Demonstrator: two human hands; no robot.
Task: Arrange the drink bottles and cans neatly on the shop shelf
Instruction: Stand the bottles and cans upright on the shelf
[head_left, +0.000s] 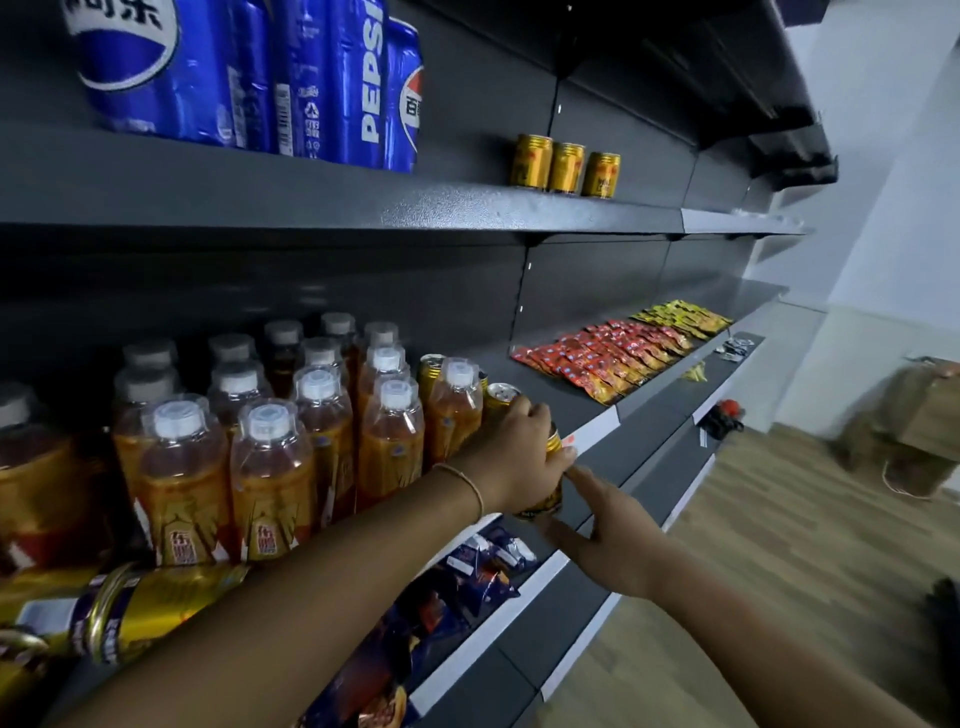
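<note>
While the gold can (548, 503) is gripped by the left hand (511, 457) at the shelf (563, 389) edge, beside the orange bottles (270, 467), the right hand (613, 530) is held spread just beneath. Placement is judged under way; next, upright seating in line is called for.

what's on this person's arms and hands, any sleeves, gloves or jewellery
Both forearms are bare as far as the picture shows: no sleeves and no gloves. The left hand has a thin gold-coloured bangle round its wrist. The right hand has nothing at its wrist. No ring or watch shows on either.
</note>
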